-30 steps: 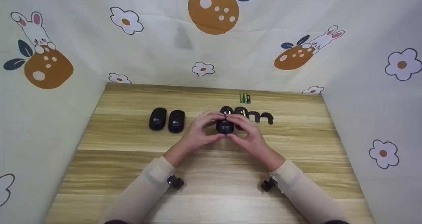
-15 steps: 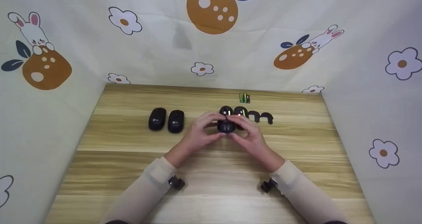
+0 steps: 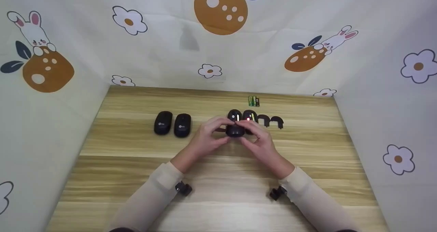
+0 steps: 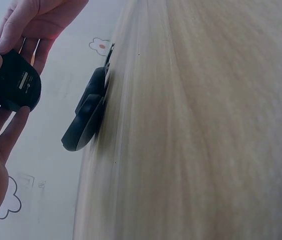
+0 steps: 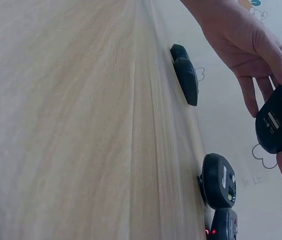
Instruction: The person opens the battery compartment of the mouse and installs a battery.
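Between both hands a black computer mouse (image 3: 235,131) is held above the table, tilted. My left hand (image 3: 208,136) grips its left side with thumb and fingers; my right hand (image 3: 261,139) grips the right side the same way. In the left wrist view the underside of the held mouse (image 4: 16,82) shows, with a small pale label. The right wrist view shows that underside (image 5: 275,117) too. Just behind the hands lie two overturned mice with uncovered battery bays, one mouse (image 3: 234,115) partly hidden by fingers, the other mouse (image 3: 251,116) with a red light glowing.
Two black mice (image 3: 163,123) lie upright side by side on the left. Two U-shaped black covers (image 3: 277,120) lie right of the overturned mice. Several small batteries (image 3: 253,101) sit near the table's back edge. Patterned cloth walls (image 3: 164,61) enclose the wooden table (image 3: 218,198).
The held mouse has tilted and shifted slightly right between the hands; its logo no longer shows from above. The red light on the overturned mouse has come into sight.
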`<state>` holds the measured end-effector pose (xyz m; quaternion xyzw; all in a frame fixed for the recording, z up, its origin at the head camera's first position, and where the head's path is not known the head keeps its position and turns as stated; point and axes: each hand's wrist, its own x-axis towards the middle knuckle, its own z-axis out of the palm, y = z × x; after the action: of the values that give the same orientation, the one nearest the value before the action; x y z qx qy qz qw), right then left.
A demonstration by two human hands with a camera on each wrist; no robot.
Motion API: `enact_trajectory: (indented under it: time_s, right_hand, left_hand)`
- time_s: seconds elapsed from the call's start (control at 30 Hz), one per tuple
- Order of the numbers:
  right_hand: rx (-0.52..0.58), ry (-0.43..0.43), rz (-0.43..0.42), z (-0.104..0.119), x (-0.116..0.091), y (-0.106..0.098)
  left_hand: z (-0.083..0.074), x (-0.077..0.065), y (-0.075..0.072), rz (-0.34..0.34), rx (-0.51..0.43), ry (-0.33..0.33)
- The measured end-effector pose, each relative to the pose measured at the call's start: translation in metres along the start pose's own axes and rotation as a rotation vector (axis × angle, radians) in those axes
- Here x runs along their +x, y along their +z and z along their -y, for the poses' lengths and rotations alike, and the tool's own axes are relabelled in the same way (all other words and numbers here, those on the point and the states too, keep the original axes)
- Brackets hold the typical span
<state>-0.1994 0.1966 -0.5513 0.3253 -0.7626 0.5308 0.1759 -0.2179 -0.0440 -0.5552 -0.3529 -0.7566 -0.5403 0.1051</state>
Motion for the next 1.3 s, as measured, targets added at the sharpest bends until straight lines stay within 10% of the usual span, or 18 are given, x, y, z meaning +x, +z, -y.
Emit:
enact_trajectory:
  time_s: [1.3]
  right_hand:
    - [0.273,0.209,0.11,-0.008,-0.003,0.0]
  left_hand:
    - [0.0,-0.001,0.012,-0.033,-0.136,-0.214]
